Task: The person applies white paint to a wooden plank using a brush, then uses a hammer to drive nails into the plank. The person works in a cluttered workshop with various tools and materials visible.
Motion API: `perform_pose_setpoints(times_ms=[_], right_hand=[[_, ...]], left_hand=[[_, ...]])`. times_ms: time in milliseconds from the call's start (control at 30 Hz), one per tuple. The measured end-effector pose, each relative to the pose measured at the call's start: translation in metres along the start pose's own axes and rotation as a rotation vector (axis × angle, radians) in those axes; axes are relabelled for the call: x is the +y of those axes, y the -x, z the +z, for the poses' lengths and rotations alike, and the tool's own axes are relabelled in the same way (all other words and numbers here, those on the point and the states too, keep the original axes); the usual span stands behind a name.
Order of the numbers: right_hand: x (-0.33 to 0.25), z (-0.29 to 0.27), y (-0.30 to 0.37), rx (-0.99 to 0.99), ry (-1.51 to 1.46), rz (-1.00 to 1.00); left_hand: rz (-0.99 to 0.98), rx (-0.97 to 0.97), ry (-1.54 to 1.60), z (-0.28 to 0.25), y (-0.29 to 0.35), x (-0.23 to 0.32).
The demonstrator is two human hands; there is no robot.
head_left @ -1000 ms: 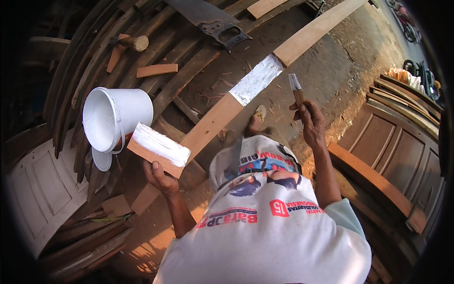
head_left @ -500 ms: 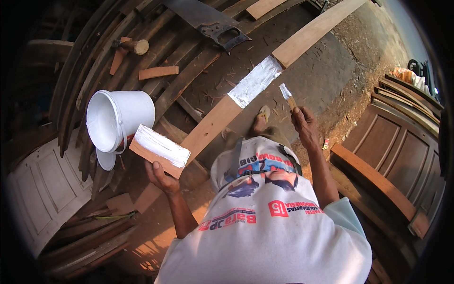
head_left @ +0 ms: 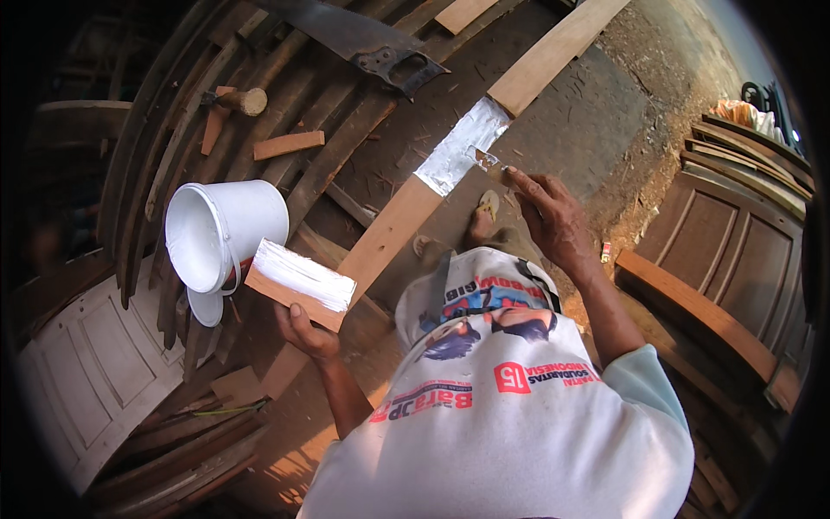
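My left hand (head_left: 309, 332) grips a short wood block (head_left: 281, 294) from below, and thick white paste (head_left: 303, 275) covers its upper face. My right hand (head_left: 553, 216) is closed on the handle of a small putty knife (head_left: 488, 159). The blade touches the edge of a white-coated patch (head_left: 462, 147) on a long wooden beam (head_left: 393, 229). That beam runs from beside the block up to the far right, with bare wood on both sides of the patch. A white bucket (head_left: 251, 216) lies tilted just left of the block.
A handsaw (head_left: 363, 43) and a wooden mallet (head_left: 251, 101) lie on dark planks (head_left: 311, 121) at the far left. One pale panelled door (head_left: 95, 363) leans at the left, a brown panelled door (head_left: 718, 229) at the right. Offcuts lie near the planks.
My right hand has brought the putty knife left and forward, from above the ground onto the beam's white patch. My left hand still holds the block; the whole view has shifted slightly.
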State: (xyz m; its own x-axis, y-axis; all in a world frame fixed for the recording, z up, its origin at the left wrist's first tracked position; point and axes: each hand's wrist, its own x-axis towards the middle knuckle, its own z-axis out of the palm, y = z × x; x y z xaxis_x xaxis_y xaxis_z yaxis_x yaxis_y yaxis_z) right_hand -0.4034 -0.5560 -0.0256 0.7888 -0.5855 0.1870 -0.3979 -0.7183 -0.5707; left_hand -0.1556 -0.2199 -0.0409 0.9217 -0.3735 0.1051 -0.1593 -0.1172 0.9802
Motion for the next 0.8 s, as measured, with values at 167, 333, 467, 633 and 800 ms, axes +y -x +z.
perform_pose_setpoints(times_ms=[167,333,467,633,800], right_hand=[[0.019,-0.008,-0.007,0.007,0.184,0.011],[0.026,-0.016,-0.016,0.123,0.183,0.044],[0.014,-0.017,-0.013,0.035,0.12,0.043],[0.036,-0.004,-0.01,0.104,-0.033,0.209],[0.019,-0.015,-0.021,0.124,0.047,0.145]], left_hand=[[0.025,-0.018,0.03,0.0,-0.001,-0.001],[0.011,-0.005,0.01,0.0,0.001,0.001],[0.015,-0.001,-0.01,-0.002,0.0,-0.001],[0.017,0.004,-0.005,0.0,0.0,0.001],[-0.014,0.022,-0.002,0.0,0.002,0.0]])
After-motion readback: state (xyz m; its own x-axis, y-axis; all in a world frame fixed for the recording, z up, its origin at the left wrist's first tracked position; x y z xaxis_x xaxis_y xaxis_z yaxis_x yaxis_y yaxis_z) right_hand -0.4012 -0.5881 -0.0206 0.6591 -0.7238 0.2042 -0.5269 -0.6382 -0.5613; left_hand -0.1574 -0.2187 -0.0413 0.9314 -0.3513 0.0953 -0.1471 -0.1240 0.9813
